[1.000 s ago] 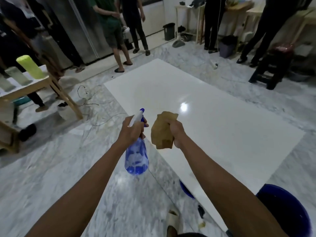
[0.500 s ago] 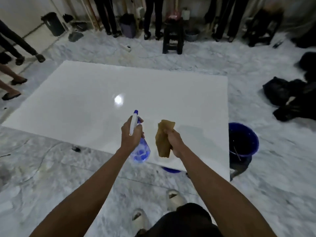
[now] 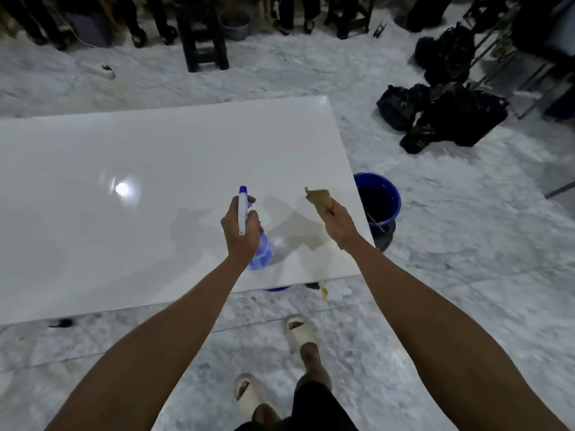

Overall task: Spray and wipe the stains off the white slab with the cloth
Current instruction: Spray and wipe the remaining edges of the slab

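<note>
The left hand (image 3: 241,231) is gripping a translucent blue plastic spray bottle with a white trigger head (image 3: 259,253), fingers curled round its neck, the nozzle pointing forward, away from the person. The right hand (image 3: 337,223) is clutching a crumpled tan cloth (image 3: 319,199), bunched in the fist. Both hands are hovering above the near right corner of the large glossy white rectangular slab (image 3: 124,237), which is lying flat on the grey marbled floor (image 3: 466,275), its long axis running left to right. The slab is lying straight below and ahead of the nozzle, so a spray probably needs only a squeeze. No stains are clearly showing. A dark blue round plastic bucket (image 3: 381,197) is standing just beside the slab's right edge, nearest the cloth hand; black plastic bags (image 3: 441,116) are lying well beyond the slab's far right corner, out of the way
</note>
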Tool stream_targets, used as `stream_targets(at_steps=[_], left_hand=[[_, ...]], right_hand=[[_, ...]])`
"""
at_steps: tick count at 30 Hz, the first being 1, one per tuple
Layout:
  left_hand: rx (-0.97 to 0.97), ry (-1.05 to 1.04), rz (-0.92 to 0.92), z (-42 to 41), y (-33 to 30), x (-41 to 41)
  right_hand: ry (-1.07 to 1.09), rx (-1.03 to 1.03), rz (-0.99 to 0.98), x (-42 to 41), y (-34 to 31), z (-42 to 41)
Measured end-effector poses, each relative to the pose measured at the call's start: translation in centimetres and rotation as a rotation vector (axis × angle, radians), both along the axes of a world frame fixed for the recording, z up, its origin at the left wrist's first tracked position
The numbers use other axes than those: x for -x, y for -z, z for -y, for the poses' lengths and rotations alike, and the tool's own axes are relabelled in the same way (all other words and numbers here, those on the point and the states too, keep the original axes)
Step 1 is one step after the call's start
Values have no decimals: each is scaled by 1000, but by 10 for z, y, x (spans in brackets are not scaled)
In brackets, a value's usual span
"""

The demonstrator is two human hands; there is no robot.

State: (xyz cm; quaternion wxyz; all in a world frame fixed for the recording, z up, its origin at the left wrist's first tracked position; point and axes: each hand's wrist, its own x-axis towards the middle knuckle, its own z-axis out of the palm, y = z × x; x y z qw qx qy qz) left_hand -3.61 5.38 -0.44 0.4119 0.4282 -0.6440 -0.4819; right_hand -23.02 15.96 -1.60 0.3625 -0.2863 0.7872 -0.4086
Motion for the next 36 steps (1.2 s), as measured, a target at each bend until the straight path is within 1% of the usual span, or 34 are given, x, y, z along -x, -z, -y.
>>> stream_targets(at_steps=[2,4,6,9,10,12,14,15,19,22,26,27,31,32,33,35,36], left_hand=[[20,-35,-5,3,7,8],[43,-68,-1,8,17,15],[62,-101,-1,12,25,21],[89,-120,9,19,31,30],[85,-122,8,21,32,33],[71,-135,4,25,34,37],[80,-131,23,26,36,40],[92,-119,35,26,37,41],[138,-96,44,23,37,40],[127,-104,42,22,38,38],[125,-117,21,19,37,37],[121,-108,21,19,36,36],[94,-37,73,18,30,30],[109,-22,87,19,28,27],[100,-14,101,20,29,24],[10,14,138,24,37,16],[-92,22,197,19,35,10]], right_hand=[[-47,-30,-51,11,1,5],[-110,-29,-144,17,3,11],[-215,-69,-331,24,11,20],[-413,-216,-714,23,31,27],[-459,-224,-757,20,38,27],[-560,-288,-733,10,62,22],[-659,-455,-693,-3,89,13],[-678,-483,-706,-9,101,8],[-620,-421,-747,-21,114,-3],[-629,-430,-767,-20,111,-3],[-565,-442,-828,-30,118,-3],[-565,-413,-855,-30,122,-3],[-622,-422,-829,-30,126,-11],[-660,-493,-795,-26,116,-9],[-696,-482,-831,-24,114,-4],[-704,-532,-779,-24,105,3],[-665,-543,-765,-30,102,2]])
